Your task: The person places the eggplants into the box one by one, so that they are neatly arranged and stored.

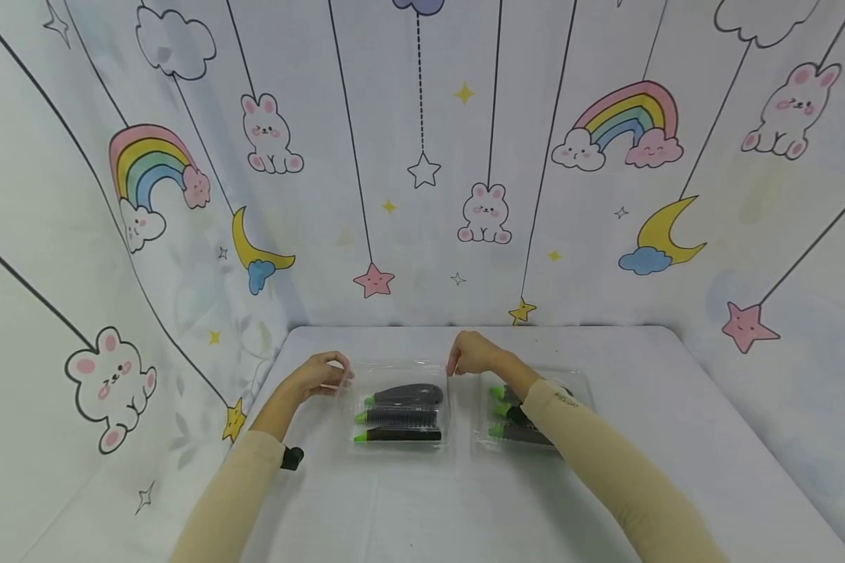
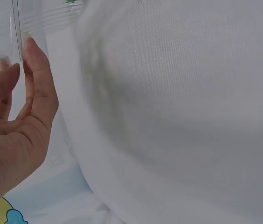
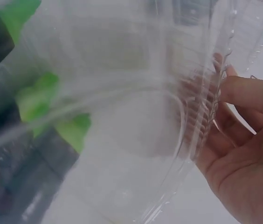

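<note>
Two clear plastic boxes lie side by side on the white table. Inside the left plastic box are an oval-headed black hairbrush, a toothed comb and a slim black comb-like piece, all green-ended. My left hand pinches that box's left edge, thumb and fingers about the clear rim. At its far right corner my right hand grips the rim with bent fingers. The right plastic box holds similar green-ended black tools, partly hidden by my right forearm.
A small black object lies beside my left sleeve, partly covered by it. The table has rounded far corners. A printed curtain with rabbits, rainbows and stars hangs behind it and along both sides.
</note>
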`<action>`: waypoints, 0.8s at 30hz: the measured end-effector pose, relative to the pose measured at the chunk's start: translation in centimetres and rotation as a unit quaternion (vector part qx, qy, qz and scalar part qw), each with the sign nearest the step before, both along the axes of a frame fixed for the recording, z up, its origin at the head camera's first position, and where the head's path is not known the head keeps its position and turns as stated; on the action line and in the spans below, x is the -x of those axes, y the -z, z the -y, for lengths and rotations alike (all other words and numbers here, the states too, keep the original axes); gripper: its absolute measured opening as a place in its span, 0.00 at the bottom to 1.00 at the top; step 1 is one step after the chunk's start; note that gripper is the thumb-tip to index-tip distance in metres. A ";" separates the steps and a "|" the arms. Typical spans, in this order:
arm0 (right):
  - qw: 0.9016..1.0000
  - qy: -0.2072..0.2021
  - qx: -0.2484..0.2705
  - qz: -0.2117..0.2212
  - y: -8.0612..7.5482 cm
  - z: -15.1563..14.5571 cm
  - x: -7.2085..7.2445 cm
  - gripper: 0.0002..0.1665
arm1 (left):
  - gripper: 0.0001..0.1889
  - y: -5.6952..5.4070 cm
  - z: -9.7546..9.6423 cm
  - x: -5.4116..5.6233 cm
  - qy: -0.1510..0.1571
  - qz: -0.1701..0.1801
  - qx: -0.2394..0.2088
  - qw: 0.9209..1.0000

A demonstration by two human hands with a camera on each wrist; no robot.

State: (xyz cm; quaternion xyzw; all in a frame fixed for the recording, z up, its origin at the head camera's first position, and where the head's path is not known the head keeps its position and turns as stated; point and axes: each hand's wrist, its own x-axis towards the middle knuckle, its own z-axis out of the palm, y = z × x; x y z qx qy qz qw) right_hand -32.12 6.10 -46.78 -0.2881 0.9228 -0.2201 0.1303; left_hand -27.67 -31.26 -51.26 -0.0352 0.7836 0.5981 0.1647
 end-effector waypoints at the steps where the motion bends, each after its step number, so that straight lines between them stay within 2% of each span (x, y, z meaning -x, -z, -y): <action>1: 1.000 0.000 -0.003 -0.002 -0.1 0.1 -0.1 0.12 | 0.08 0.0 0.0 0.0 -0.001 0.002 -0.001 1.000; 6: 0.999 -0.016 -0.024 -0.017 -0.4 0.4 -0.9 0.13 | 0.13 -0.1 0.0 -0.3 0.002 0.003 0.009 1.000; 10: 0.999 -0.031 -0.031 -0.020 -1.1 0.5 -1.6 0.08 | 0.18 -0.2 0.0 -0.7 0.002 0.001 0.014 1.000; 16: 0.999 -0.035 -0.024 0.026 -2.0 0.5 -2.6 0.10 | 0.26 -0.5 0.0 -1.3 0.006 0.010 0.008 1.000; 21: 0.997 -0.030 -0.017 0.074 -2.0 0.4 -3.4 0.15 | 0.26 -0.3 0.0 -2.6 0.011 0.013 -0.004 1.000; 24: 0.996 -0.040 -0.018 0.074 -1.9 0.3 -3.9 0.17 | 0.25 -0.3 0.0 -3.4 0.009 0.013 -0.001 1.000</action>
